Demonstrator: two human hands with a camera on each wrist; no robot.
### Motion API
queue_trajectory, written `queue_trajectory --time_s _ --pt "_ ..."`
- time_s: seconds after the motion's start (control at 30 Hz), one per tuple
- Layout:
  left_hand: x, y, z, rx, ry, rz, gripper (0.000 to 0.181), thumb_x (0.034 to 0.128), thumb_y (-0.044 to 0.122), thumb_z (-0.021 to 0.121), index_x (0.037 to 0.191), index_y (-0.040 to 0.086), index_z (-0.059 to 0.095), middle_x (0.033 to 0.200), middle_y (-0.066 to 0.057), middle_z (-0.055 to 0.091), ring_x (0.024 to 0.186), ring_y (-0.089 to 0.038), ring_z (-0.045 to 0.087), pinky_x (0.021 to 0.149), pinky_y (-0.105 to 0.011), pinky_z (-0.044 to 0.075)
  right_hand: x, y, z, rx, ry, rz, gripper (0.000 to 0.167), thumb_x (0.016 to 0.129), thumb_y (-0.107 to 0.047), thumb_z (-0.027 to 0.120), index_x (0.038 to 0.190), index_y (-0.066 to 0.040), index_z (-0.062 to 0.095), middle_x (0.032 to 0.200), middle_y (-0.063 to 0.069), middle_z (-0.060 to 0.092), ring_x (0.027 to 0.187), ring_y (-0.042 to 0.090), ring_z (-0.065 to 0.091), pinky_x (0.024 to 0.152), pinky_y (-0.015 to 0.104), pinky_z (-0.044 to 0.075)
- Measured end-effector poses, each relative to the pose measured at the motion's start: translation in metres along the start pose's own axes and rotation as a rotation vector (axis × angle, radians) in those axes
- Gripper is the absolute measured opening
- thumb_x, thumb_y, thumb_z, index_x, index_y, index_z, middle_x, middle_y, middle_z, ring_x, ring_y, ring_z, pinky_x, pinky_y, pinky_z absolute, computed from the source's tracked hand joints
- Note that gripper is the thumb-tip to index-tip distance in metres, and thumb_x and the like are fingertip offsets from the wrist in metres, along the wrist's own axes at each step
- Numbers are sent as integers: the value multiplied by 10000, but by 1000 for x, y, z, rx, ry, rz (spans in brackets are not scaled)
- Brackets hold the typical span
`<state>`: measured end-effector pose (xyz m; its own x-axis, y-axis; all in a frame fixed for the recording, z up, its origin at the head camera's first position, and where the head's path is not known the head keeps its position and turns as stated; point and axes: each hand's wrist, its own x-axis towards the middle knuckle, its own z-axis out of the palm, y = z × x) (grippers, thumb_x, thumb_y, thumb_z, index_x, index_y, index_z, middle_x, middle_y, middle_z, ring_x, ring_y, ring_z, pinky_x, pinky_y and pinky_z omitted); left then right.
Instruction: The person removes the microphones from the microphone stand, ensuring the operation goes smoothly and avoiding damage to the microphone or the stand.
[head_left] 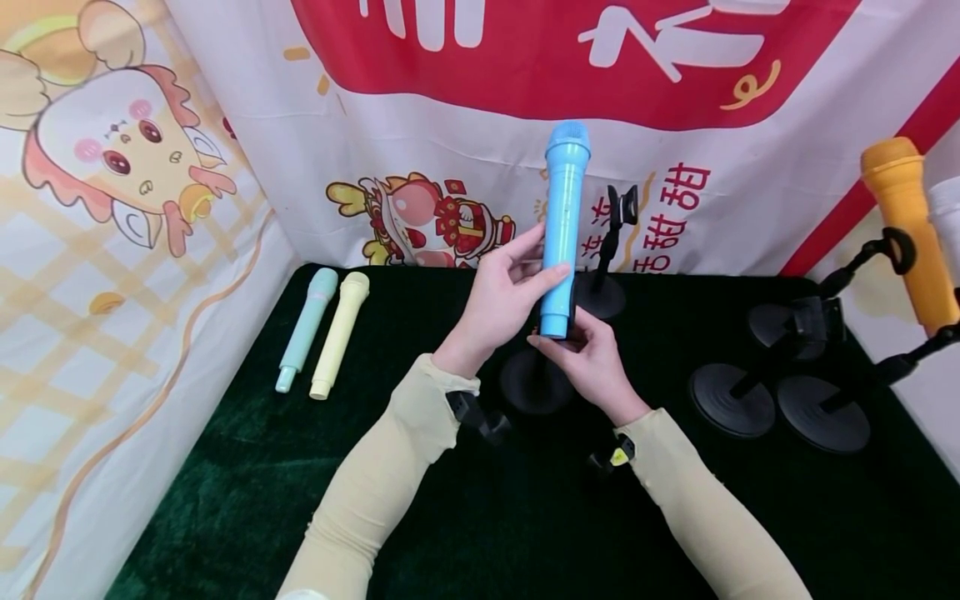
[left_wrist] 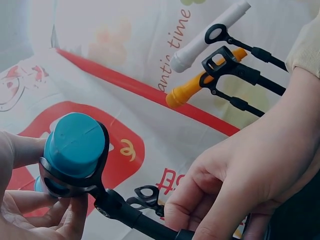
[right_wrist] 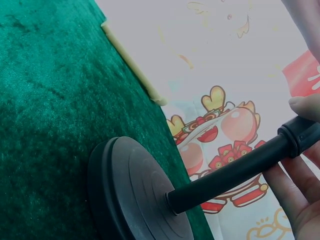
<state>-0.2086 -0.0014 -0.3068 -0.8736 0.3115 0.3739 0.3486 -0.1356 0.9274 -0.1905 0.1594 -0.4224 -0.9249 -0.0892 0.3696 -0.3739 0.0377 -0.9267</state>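
Observation:
A blue microphone (head_left: 564, 208) stands nearly upright, head up, gripped by my left hand (head_left: 498, 292) between thumb and fingers. In the left wrist view its lower end (left_wrist: 77, 142) sits inside the black clip (left_wrist: 70, 185) of a microphone stand. Just below, my right hand (head_left: 592, 358) holds that stand's pole (right_wrist: 230, 180) at a collar near its top. The stand's round base (head_left: 536, 382) is on the green cloth. The clip is mostly hidden behind the microphone in the head view.
Mint (head_left: 307, 329) and pale yellow (head_left: 340, 336) microphones lie at the left. Behind my hands is another black stand (head_left: 600, 296). At the right, several stands crowd together, with an orange microphone (head_left: 911, 233) and a white one (head_left: 947, 212). Printed cloth walls (head_left: 450, 133) border the table.

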Motion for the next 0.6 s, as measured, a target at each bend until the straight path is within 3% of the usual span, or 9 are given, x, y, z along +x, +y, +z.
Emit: queue_trajectory --time_s 0.4,0.6 --pt "8 2 0 -12 14 -19 573 979 60 692 1508 26 475 1245 -158 619 1072 -272 640 959 -311 524 0 -11 3 -25 10 34 342 880 41 774 1200 36 653 1049 195 714 945 207 705 849 328 582" --pt "11 3 0 -5 26 -27 576 973 72 704 1505 35 485 1261 -139 621 1078 -248 640 972 -308 517 0 -3 2 -28 7 27 341 888 -44 800 1204 -31 671 1060 162 720 959 240 703 847 328 583"
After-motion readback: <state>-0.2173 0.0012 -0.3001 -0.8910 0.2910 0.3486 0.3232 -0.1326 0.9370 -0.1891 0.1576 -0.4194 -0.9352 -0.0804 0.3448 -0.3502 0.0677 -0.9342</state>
